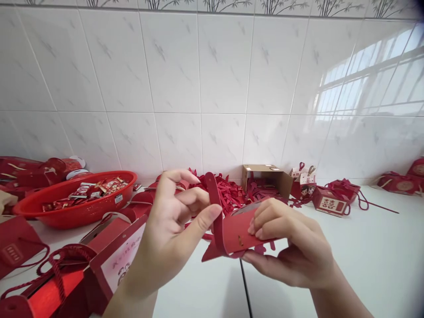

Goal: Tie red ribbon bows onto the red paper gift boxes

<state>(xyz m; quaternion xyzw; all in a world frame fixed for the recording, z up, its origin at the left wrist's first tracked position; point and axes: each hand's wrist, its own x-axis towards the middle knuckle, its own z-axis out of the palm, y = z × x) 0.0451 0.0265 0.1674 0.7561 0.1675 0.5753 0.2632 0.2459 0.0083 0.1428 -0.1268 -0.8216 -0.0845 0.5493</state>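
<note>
Both of my hands hold a small red paper box (236,232) above the white counter, near the middle of the view. My right hand (291,245) grips the box body from the right, fingers curled over its side. My left hand (177,221) pinches the box's upright red paper strip between thumb and fingers.
A red oval basket (59,212) with candy packets sits at the left. Red gift bags with cord handles (73,269) lie at the lower left. Red paper scraps (232,190), an open cardboard box (266,176) and finished red boxes (331,201) line the tiled wall.
</note>
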